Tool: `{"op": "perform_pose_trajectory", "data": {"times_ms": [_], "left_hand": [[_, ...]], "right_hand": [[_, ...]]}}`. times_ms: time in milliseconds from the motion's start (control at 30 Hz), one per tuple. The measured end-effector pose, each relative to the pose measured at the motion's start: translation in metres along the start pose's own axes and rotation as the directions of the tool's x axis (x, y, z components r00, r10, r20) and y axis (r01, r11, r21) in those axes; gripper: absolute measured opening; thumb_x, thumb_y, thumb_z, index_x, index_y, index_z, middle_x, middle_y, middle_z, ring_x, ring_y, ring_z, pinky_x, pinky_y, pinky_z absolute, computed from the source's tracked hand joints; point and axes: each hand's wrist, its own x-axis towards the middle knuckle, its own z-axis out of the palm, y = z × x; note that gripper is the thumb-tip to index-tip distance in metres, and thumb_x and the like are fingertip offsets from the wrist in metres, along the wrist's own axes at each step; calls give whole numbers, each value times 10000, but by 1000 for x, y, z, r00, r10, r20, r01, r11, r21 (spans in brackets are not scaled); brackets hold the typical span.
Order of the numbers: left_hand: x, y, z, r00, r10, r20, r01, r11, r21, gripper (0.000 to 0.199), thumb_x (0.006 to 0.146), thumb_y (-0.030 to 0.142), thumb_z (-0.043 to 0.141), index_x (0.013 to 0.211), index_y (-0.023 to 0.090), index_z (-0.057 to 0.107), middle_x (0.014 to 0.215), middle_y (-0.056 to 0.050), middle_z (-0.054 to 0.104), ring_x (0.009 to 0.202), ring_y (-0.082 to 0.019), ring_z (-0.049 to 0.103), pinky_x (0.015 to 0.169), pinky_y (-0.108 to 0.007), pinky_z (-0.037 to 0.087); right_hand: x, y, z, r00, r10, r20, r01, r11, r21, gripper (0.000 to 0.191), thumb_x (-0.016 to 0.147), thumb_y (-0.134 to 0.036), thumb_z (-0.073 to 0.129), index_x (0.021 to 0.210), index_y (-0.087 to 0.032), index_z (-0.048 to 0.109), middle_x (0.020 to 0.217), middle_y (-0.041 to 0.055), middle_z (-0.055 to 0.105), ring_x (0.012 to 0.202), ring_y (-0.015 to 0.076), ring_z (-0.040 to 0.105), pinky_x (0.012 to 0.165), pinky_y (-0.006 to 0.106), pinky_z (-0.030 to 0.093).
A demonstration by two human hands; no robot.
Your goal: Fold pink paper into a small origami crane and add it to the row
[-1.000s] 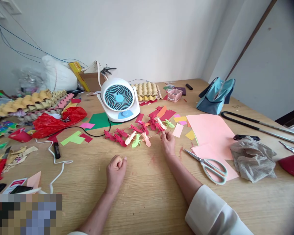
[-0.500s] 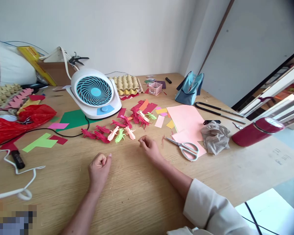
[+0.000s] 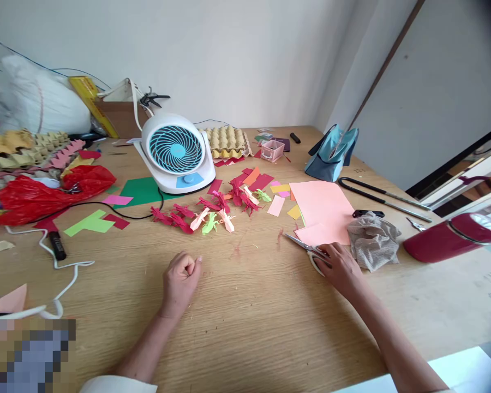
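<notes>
Your one camera sits on your head, facing forward and down across the bench (image 3: pixel 245 316), with the desk fan (image 3: pixel 177 150) left of mid-view. It looks from above and behind your left hand (image 3: pixel 181 281) and right hand (image 3: pixel 341 268), both nearer to it than the fan, and reaches the wall (image 3: pixel 245 54) beyond the fan.

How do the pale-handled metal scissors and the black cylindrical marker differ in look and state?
The scissors have slim metal blades and pale handles; the marker is one black cylinder. The right hand touches the scissors, while neither of the hands touches the marker. The scissors lie by pale pink paper; the marker lies near a white cord. Both lie on the wooden table.
</notes>
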Motion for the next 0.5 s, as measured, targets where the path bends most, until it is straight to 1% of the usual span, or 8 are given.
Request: {"op": "perform_pose_trajectory", "data": {"times_ms": [100,200,233,267,333,367,433,500], "left_hand": [[-7,23,13,991,77,110,-75,997,-27,415,894,156,546,595,202,262,596,46,338,596,-123,368,620,-250,311],[-9,56,39,939,158,305,-148,987,-55,398,867,116,553,592,196,277,607,34,395,629,-130,417,637,-255,321],[-7,67,51,914,184,362,-176,983,-56,387,845,96,568,591,193,293,611,32,425,646,-132,441,653,-255,334],[-3,79,63,876,212,433,-206,977,-61,367,822,88,595,597,192,324,627,30,466,665,-133,470,674,-256,351],[9,101,89,781,222,583,-250,968,-34,291,792,121,661,648,193,419,711,21,562,745,-143,539,713,-257,385],[18,110,103,770,217,600,-252,967,-26,239,792,149,678,688,195,468,758,15,597,788,-151,563,739,-263,400],[37,127,130,770,203,605,-245,969,-13,125,825,223,674,822,204,550,897,-9,643,908,-178,586,818,-290,422],[54,142,157,792,149,592,-212,977,38,183,851,289,655,988,194,581,1059,-71,640,1032,-241,569,880,-358,427]], "right_hand": [[7,-1,2,999,9,35,-9,1000,-5,222,880,-404,558,879,-186,601,872,83,621,776,242,621,709,356,462],[12,-2,0,1000,16,1,-16,998,57,255,891,-440,535,872,-192,590,874,85,626,789,242,621,713,355,462],[12,-2,-1,999,34,-28,-31,995,93,270,895,-455,526,883,-193,592,883,88,633,798,243,623,718,355,465],[12,-2,-2,997,58,-52,-50,989,141,282,897,-466,519,894,-194,595,895,90,642,807,242,625,720,353,468],[10,0,-5,987,135,-83,-109,961,255,299,896,-478,515,936,-194,601,899,89,665,796,233,631,702,338,474],[9,1,-7,979,183,-92,-147,940,309,306,892,-479,519,961,-193,600,888,84,676,770,225,632,681,327,475],[7,3,-12,954,279,-114,-215,895,390,318,880,-473,536,1007,-188,594,861,74,693,710,207,627,644,309,471],[6,4,-17,926,343,-154,-244,860,447,315,867,-464,554,1001,-182,595,856,71,698,689,196,619,624,298,467]]}}
